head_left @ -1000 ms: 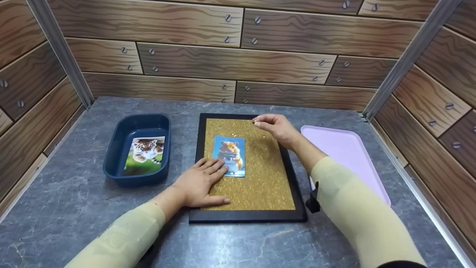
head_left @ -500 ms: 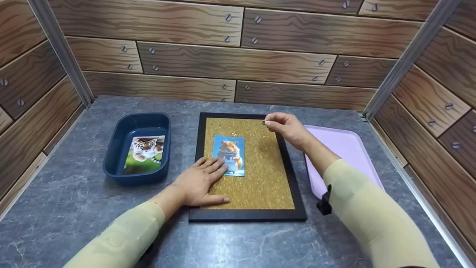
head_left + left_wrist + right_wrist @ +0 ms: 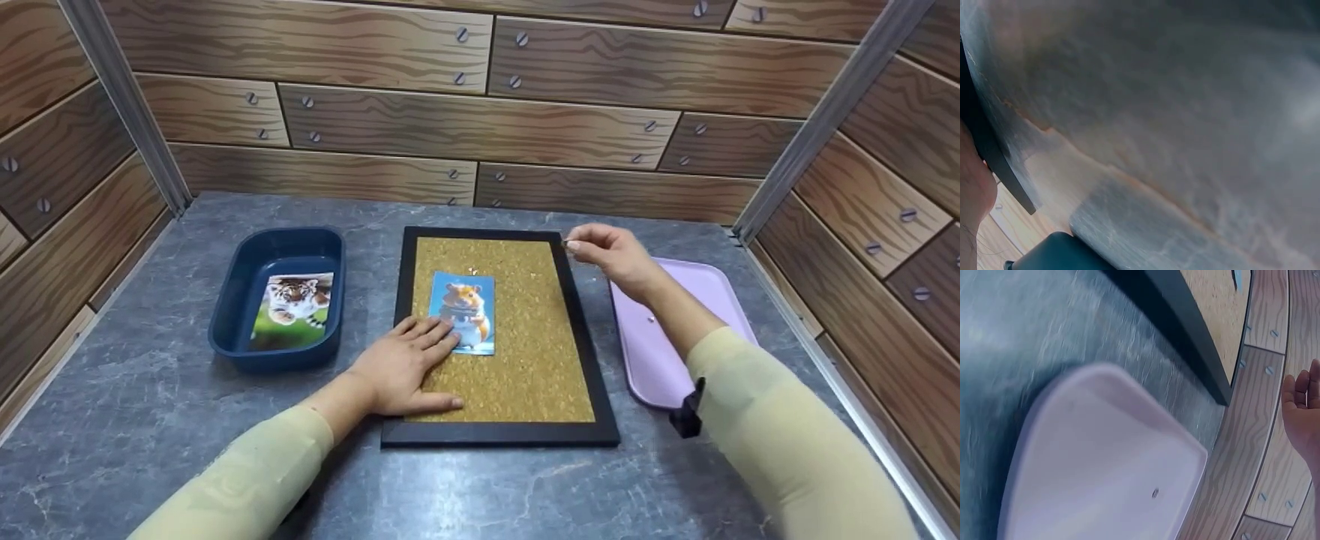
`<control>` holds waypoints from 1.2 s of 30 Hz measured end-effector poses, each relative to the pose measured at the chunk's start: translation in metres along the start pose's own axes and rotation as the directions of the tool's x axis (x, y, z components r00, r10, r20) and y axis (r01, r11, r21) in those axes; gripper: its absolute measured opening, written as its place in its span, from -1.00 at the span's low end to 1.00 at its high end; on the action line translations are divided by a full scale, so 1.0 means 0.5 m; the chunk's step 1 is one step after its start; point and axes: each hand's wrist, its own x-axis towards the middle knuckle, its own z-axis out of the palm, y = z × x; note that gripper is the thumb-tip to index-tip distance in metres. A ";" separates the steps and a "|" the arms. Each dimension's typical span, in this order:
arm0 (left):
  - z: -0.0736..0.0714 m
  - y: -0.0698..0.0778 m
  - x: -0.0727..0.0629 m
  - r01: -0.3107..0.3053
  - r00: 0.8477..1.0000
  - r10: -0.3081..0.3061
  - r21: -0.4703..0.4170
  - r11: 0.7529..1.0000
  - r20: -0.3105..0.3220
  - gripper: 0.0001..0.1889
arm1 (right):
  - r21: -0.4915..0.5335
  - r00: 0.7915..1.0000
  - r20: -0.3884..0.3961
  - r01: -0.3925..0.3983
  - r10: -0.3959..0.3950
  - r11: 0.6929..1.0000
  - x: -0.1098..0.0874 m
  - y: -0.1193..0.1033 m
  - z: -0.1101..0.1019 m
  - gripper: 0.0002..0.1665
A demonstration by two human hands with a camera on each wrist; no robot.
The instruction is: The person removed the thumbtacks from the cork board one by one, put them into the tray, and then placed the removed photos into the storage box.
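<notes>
My left hand [image 3: 397, 371] lies flat with spread fingers over the left edge of the cork board [image 3: 532, 360]. Its fingertips touch the lower left of a hamster picture card [image 3: 472, 300]. A tiny shiny pin [image 3: 472, 271] shows at the card's top edge. My right hand [image 3: 615, 259] is raised by the board's top right corner, between board and pink tray [image 3: 652, 375]. Thumb and forefinger pinch a small dark pin [image 3: 565, 242], too small to make out fully. In the left wrist view, only part of the left hand [image 3: 971, 185] shows beside the black frame.
A blue bin [image 3: 225, 330] on the left holds a tiger picture card [image 3: 292, 311]. One small shiny piece [image 3: 1154, 493] lies in the pink tray at the right. Wood-patterned walls [image 3: 375, 120] close off the back and both sides of the grey table [image 3: 480, 495].
My right hand has moved right, from above the cork to beyond the board's top right corner, still pinching the small pin. The left hand has stayed put.
</notes>
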 end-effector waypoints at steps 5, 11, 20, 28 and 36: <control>0.000 0.000 0.000 0.006 1.000 -0.006 0.003 1.000 0.002 0.08 | -0.022 1.000 -0.018 0.002 -0.002 1.000 -0.015 0.001 -0.035 -0.94; 0.001 -0.002 -0.001 0.007 1.000 -0.007 -0.002 1.000 0.003 0.07 | -0.027 0.999 -0.027 -0.020 0.019 0.999 -0.031 0.006 -0.070 -0.70; 0.003 -0.001 0.001 0.006 1.000 -0.006 0.006 1.000 0.014 0.08 | -0.011 0.997 -0.055 -0.049 0.048 0.999 -0.054 0.018 -0.119 -0.65; -0.001 0.000 0.000 0.000 1.000 0.000 -0.011 1.000 0.015 0.07 | -0.017 0.995 -0.087 -0.054 0.053 0.998 -0.074 0.040 -0.164 -0.78; -0.001 -0.001 -0.001 0.001 1.000 -0.001 -0.003 1.000 0.022 0.07 | 0.045 0.992 -0.096 -0.075 0.079 0.996 -0.100 0.065 -0.205 -0.75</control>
